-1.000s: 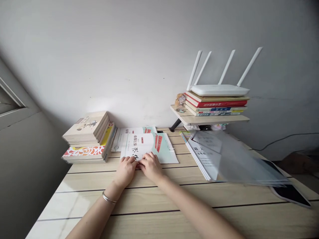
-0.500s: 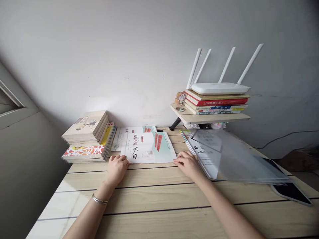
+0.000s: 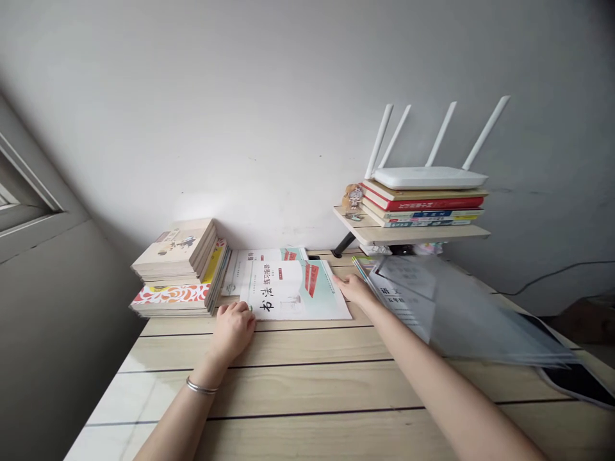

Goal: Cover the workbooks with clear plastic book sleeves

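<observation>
A calligraphy workbook [image 3: 293, 301] with a white and pale green cover lies on the desk, overlapping a similar workbook [image 3: 237, 272] behind it. At its lower left corner my left hand [image 3: 235, 330] has its fingers curled closed over the corner. My right hand [image 3: 356, 289] holds the right edge between closed fingers, partly up that side. The thumb's grip beneath the left hand is hidden. Just right of my right hand lies a workbook [image 3: 401, 298] under a clear plastic sheet.
A stack of books [image 3: 175, 262] stands left by the wall. At the right, a raised shelf [image 3: 413, 235] carries books [image 3: 427, 205] and a white router [image 3: 430, 177]. A clear plastic folder [image 3: 490, 320] covers much of the desk's right side, over a dark flat item [image 3: 574, 384].
My right hand has moved from the workbook's lower right corner up along its right edge. My left hand stays at the lower left corner. The whole view has shifted slightly.
</observation>
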Action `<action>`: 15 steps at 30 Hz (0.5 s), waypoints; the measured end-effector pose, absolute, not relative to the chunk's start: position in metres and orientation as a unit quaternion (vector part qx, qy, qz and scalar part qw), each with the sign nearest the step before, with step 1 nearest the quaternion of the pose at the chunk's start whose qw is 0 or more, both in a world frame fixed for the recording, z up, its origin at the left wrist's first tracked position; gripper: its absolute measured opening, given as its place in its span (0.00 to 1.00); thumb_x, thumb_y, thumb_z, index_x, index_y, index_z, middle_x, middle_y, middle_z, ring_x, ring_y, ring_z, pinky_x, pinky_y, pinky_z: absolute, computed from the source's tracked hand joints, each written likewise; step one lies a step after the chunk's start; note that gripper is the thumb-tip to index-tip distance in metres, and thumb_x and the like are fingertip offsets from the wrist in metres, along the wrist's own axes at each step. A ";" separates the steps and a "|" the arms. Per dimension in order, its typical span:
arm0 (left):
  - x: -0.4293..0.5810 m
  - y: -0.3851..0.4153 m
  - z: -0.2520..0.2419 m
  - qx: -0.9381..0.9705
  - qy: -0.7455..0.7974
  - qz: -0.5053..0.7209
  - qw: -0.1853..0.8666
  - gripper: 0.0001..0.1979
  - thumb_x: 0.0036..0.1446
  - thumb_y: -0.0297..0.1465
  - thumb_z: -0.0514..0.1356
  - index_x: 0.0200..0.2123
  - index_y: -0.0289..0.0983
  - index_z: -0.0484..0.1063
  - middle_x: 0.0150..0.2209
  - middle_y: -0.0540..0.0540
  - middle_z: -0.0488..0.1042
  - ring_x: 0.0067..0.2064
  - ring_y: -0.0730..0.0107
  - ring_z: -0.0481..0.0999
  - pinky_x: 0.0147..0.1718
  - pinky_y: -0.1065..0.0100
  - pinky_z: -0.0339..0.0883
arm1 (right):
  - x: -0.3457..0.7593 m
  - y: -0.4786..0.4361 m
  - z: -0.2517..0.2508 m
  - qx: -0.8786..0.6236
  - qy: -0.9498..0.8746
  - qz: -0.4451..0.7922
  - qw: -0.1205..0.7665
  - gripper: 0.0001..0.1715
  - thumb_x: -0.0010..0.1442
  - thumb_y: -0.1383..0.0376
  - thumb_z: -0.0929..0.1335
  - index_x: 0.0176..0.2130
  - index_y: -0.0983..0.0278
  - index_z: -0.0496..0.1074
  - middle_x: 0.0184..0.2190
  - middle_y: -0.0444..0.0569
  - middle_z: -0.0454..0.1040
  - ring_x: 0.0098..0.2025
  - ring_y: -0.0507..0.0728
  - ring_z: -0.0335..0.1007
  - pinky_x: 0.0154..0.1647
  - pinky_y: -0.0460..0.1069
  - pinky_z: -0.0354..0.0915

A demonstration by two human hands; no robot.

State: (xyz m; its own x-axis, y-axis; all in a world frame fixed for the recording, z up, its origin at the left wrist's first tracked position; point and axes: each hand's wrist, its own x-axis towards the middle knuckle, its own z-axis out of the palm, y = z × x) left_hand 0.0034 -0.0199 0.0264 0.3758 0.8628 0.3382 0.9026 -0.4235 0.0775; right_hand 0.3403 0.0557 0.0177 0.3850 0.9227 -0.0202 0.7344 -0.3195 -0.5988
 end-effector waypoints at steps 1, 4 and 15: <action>0.003 -0.019 0.025 -0.820 -0.540 -0.182 0.052 0.10 0.57 0.31 0.55 0.26 0.38 0.74 0.33 0.46 0.73 0.39 0.64 0.71 0.39 0.61 0.58 | 0.339 0.063 0.018 -0.801 -0.512 0.189 0.246 0.28 0.51 0.48 0.67 0.38 0.69 0.74 0.42 0.66 0.75 0.47 0.67 0.71 0.43 0.54 0.64; 0.000 -0.015 0.019 -0.770 -0.575 -0.273 0.035 0.10 0.58 0.33 0.54 0.29 0.37 0.73 0.37 0.43 0.71 0.41 0.61 0.70 0.41 0.60 0.61 | 0.337 0.075 0.017 -0.814 -0.488 0.216 0.227 0.27 0.45 0.49 0.71 0.34 0.69 0.75 0.35 0.65 0.77 0.43 0.67 0.73 0.39 0.54 0.65; -0.012 0.004 0.016 -0.518 -0.667 -0.432 -0.316 0.14 0.55 0.28 0.54 0.45 0.30 0.67 0.44 0.35 0.75 0.45 0.64 0.76 0.43 0.67 0.67 | 0.332 0.047 0.017 -0.765 -0.459 0.333 0.306 0.16 0.50 0.55 0.67 0.26 0.65 0.74 0.23 0.55 0.76 0.34 0.62 0.75 0.30 0.49 0.65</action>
State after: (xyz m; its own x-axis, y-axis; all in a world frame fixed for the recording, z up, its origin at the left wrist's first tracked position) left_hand -0.0117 0.0037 0.0160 -0.2631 0.9644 0.0264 0.4174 0.0891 0.9044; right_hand 0.3316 0.0469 0.0169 0.3571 0.9058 -0.2282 0.4993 -0.3915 -0.7730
